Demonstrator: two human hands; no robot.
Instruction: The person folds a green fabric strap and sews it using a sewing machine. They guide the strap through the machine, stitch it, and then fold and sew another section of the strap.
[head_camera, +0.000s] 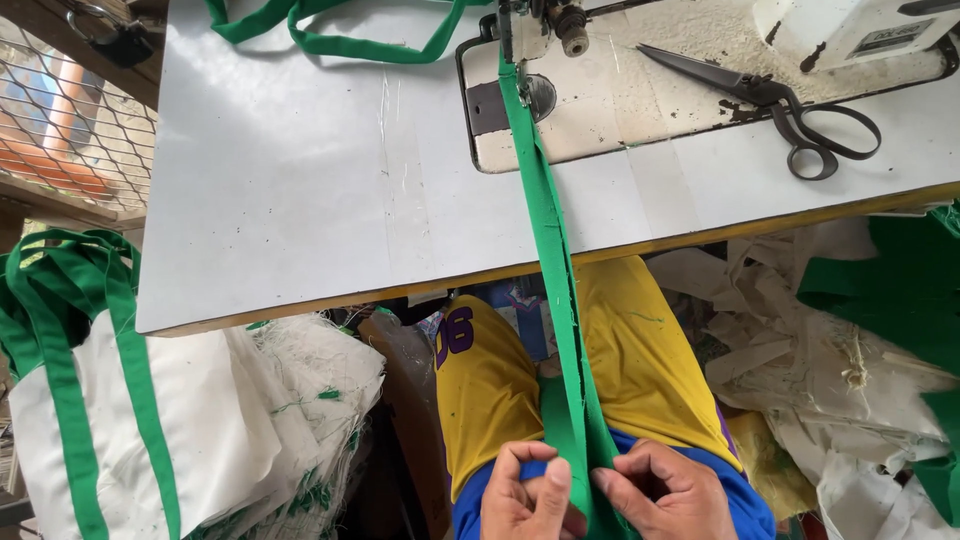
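Hands pinch 1 green fabric strip (550, 250) low over the lap: left hand (525, 495) and right hand (665, 492) both closed on it. Strip runs taut across the white table (300, 180) to the sewing machine (700, 70); scissors (790, 105) lie nearby.

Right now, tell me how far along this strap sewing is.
Done: a length of sewn green strap lies behind the needle, and strapped bags are piled at the left. In hand: the left hand and right hand pinch the folded green strip running up to the presser foot. Left: the stretch between hands and needle is unsewn; scissors lie untouched.
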